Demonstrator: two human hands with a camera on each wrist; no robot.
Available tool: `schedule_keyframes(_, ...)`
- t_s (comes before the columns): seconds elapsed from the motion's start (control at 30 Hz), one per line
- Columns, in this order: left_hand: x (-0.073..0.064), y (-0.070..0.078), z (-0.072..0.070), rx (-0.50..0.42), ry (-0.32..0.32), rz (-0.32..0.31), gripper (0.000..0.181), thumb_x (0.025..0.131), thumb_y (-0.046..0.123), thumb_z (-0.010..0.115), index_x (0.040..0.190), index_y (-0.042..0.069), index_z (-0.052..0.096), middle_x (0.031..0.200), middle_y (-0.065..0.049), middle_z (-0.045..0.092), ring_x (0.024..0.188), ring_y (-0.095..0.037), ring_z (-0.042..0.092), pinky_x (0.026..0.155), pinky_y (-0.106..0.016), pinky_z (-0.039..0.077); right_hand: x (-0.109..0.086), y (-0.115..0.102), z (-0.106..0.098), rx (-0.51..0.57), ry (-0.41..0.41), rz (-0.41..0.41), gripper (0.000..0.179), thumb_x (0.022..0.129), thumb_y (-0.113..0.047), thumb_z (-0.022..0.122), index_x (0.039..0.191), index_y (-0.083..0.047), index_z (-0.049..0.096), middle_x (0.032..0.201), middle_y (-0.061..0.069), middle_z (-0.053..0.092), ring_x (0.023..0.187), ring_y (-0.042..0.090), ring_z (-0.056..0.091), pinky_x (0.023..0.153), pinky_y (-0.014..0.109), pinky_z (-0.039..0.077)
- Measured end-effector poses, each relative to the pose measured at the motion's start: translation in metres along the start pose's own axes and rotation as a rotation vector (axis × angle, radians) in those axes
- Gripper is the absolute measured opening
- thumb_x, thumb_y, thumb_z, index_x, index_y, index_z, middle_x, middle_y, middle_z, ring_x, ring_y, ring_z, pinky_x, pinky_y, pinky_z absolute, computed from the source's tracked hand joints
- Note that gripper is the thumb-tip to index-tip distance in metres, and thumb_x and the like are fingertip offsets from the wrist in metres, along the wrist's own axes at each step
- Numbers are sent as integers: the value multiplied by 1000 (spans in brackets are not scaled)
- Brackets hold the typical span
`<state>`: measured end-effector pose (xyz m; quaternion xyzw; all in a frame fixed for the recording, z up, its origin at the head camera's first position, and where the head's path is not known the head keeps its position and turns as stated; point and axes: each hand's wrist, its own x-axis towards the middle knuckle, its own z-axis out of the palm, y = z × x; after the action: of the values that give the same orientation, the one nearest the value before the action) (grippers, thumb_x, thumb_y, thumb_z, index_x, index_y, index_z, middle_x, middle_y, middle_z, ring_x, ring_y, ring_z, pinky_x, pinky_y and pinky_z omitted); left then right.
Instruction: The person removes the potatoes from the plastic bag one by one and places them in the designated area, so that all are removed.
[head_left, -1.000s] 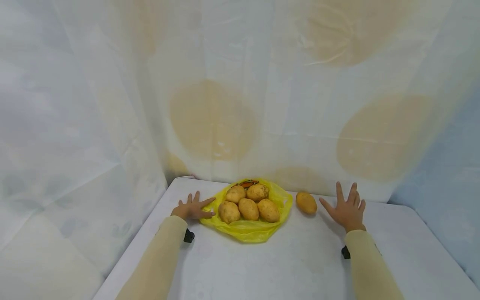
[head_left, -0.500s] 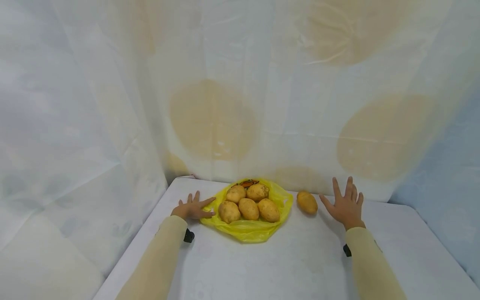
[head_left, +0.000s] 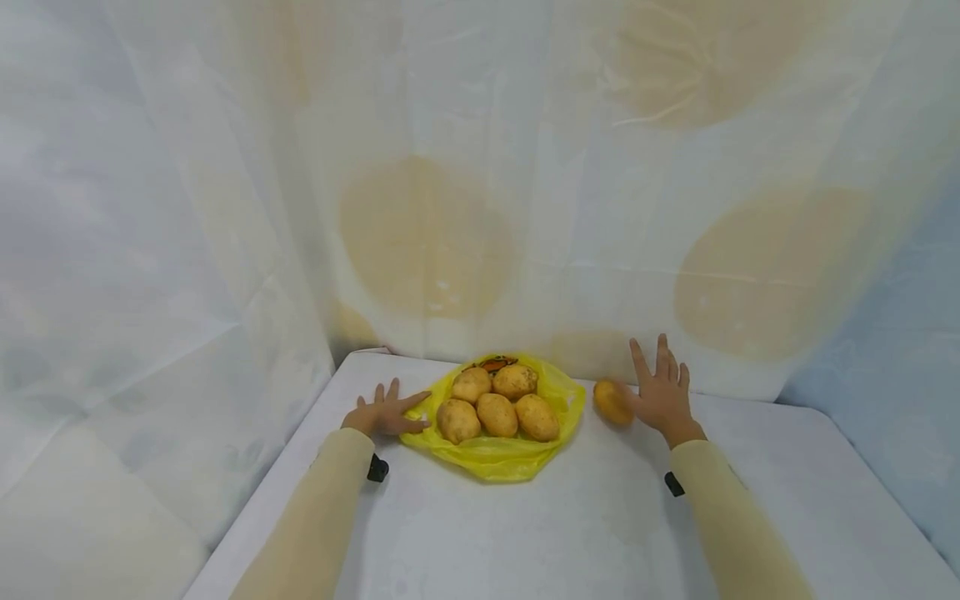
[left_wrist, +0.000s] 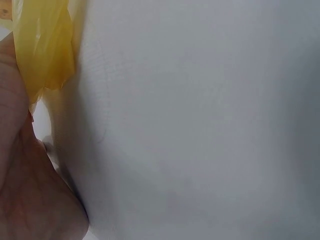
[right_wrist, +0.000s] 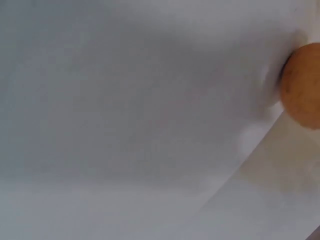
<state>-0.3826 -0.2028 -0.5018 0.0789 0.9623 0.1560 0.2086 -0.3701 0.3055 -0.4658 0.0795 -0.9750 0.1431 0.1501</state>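
Several potatoes [head_left: 497, 415] sit in a yellow plastic bag [head_left: 504, 468] whose mouth lies spread around them. At the bag's left edge is my left hand [head_left: 382, 414], fingers straight and spread, the thumb and forefinger touching the plastic. The left wrist view has the bag's crumpled edge [left_wrist: 46, 47] beside the hand [left_wrist: 30, 185]. To the right of the bag, a single potato [head_left: 612, 403] lies on the table, and part of this potato [right_wrist: 304, 86] shows in the right wrist view. My right hand [head_left: 663, 402] is beside it, fingers spread, thumb overlapping its right side; contact is unclear.
A white-covered table [head_left: 525, 542] extends toward me. Behind it hangs a pale curtain [head_left: 585, 208] with tan round patches. Another white sheet [head_left: 150, 333] closes the left side, and a bluish sheet [head_left: 892, 350] hangs on the right.
My right hand has moved left and slightly farther away, up to the lone potato. The left hand, the bag and the potatoes have stayed in place.
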Motion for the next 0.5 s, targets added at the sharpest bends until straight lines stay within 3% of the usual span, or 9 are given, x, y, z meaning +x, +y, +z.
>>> schedule_keyframes(0.13,17,-11,11,20,7,-22,84,80,83,48,153,53,18,166,-12,-15,152,-41,-14,111,-74,-8,3,-15,7,-9,-31,-6,85,97,-62,42,160,-24,1,161,22,-27,145,55,3,112,73,-4)
schedule_keyframes(0.27,8,-7,10,1,24,3,83,83,79,49,154,47,22,166,-17,-10,151,-46,-11,110,-75,-7,7,-23,13,9,-41,-25,84,97,-61,43,160,-24,1,161,20,-28,145,54,3,112,73,-4)
schedule_keyframes(0.37,-7,2,2,-15,28,14,80,86,75,51,155,44,24,166,-20,-8,150,-49,-10,110,-75,-8,10,-27,13,23,-26,-54,85,96,-62,44,160,-25,3,162,18,-27,145,54,5,113,72,-4)
schedule_keyframes(0.5,0,-2,3,-26,33,0,84,81,81,50,153,48,25,166,-17,-9,150,-47,-11,109,-76,-9,15,-37,11,20,-29,-62,86,95,-66,42,160,-27,0,161,16,-29,145,54,5,114,70,-5)
